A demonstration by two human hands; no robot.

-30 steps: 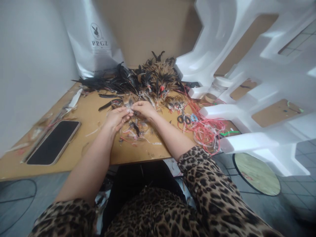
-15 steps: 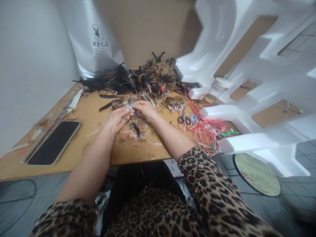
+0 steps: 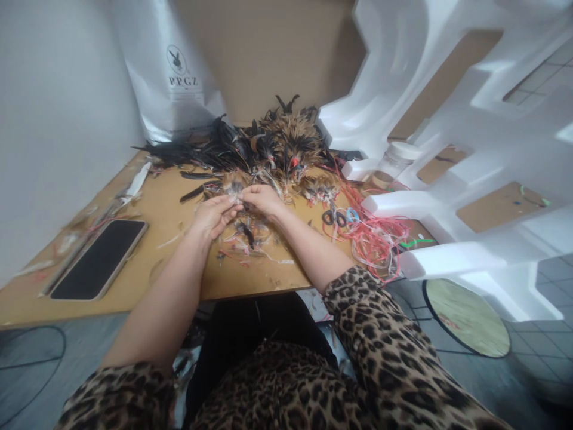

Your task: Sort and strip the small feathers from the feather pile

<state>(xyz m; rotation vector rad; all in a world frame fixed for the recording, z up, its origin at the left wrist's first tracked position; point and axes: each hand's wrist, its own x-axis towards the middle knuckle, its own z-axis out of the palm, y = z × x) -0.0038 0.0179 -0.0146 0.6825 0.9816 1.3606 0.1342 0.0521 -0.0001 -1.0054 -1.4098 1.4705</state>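
Observation:
My left hand (image 3: 213,216) pinches the pale base of a small brown and grey feather bunch (image 3: 234,181), its fingers curled. From the right, my right hand (image 3: 262,200) closes thumb and forefinger on the same base, close to the left fingertips. The exact grip point is small and blurred. Behind the hands lies a big heap of black and tan feathers (image 3: 295,134). A smaller brown bunch (image 3: 320,188) lies right of my right hand. Loose feather scraps and thread bits (image 3: 246,236) are scattered just below the hands.
A phone (image 3: 99,260) lies at the left of the table (image 3: 268,278). Scissors (image 3: 334,218) and tangled pink strings (image 3: 376,239) are on the right, beside white foam pieces (image 3: 430,206) and a clear jar (image 3: 398,158). A silvery bag (image 3: 179,101) stands at the back left.
The fingers of my right hand have shifted slightly left and down at the base of the bunch. Both hands remain nearly in place; everything else looks the same.

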